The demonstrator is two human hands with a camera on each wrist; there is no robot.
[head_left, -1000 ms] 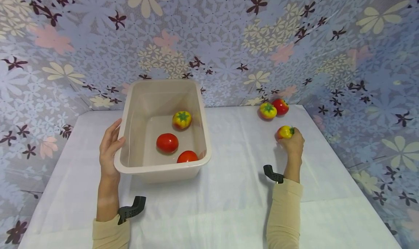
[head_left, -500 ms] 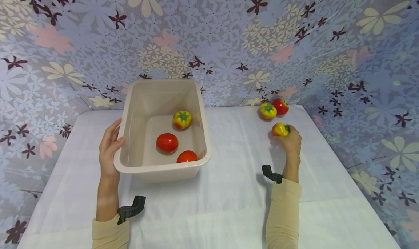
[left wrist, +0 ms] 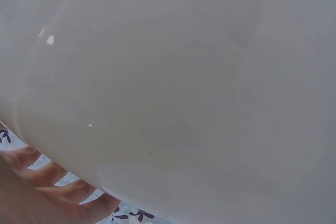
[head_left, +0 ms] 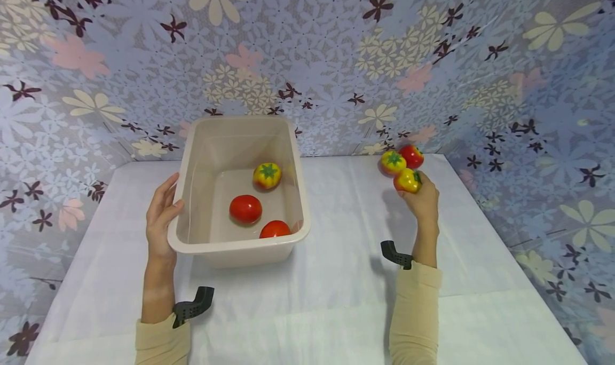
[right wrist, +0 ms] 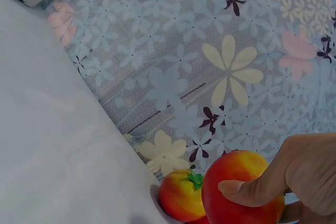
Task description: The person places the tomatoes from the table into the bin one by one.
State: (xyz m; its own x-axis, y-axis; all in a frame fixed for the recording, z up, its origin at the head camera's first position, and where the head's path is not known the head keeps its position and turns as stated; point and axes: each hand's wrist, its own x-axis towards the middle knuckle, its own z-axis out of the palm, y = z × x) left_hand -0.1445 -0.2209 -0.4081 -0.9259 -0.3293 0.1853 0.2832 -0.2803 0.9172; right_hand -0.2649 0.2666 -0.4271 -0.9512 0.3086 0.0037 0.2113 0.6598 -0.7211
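My right hand (head_left: 423, 198) grips a glossy yellow-and-red tomato (head_left: 407, 181) with a green stem top, thumb pressed on its side in the right wrist view. The held tomato is above the tablecloth, with its shadow to the lower left. Just behind it lie another yellow tomato (head_left: 392, 161) and a red tomato (head_left: 411, 156). My left hand (head_left: 162, 218) rests against the left side of a beige plastic bin (head_left: 240, 246), fingers spread along its outer wall. Inside the bin are a yellow-red tomato (head_left: 267, 175), a red tomato (head_left: 245, 209) and a second red tomato (head_left: 275, 229), partly hidden by the front rim.
A white cloth (head_left: 346, 279) covers the table. Flowered fabric walls (head_left: 331, 66) rise behind it and along both sides. The bin stands left of centre, near the back wall. Black wrist mounts (head_left: 396, 255) stick out from both wrists.
My right hand has lifted the yellow-and-red tomato and carried it a little left and toward the back, closer to the two loose tomatoes. My left hand and the bin have stayed put.
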